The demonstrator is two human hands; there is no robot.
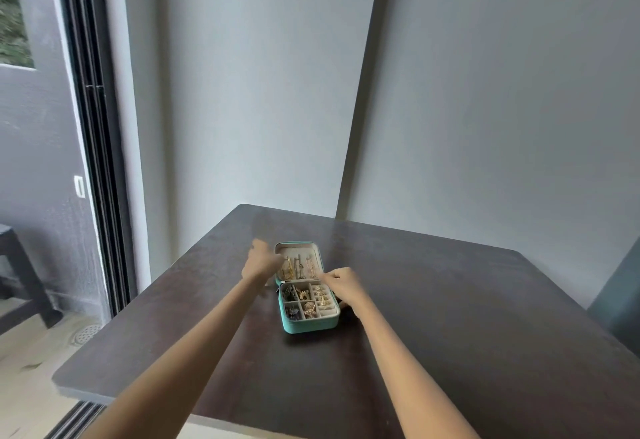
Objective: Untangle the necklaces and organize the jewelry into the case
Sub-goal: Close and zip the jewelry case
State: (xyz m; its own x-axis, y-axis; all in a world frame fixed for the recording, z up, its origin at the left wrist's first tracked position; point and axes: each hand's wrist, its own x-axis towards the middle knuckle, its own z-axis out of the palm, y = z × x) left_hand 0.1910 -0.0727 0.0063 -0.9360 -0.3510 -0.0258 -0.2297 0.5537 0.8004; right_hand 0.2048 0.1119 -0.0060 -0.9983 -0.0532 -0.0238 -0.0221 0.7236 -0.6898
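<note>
Left hand (262, 263) blurred, its grip unreadable, at the open teal zip jewelry case (309, 327); right hand (343, 285) curled, contents hidden; dark wooden worktop (450, 300) lay bare around.

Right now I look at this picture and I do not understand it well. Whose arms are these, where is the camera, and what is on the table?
There is no machine here. The two arms belong to a person who wears a wide-angle camera on the head, so you look forward and down along them.

A dark table carries a teal jewelry case, lying open. Its lid half holds gold necklaces; its lower half is split into small compartments with gold pieces.

The left hand reaches to the lid's left edge, beside the necklaces. The right hand has curled fingers at the case's right edge. The picture is too small and blurred to tell whether either hand holds anything.
</note>
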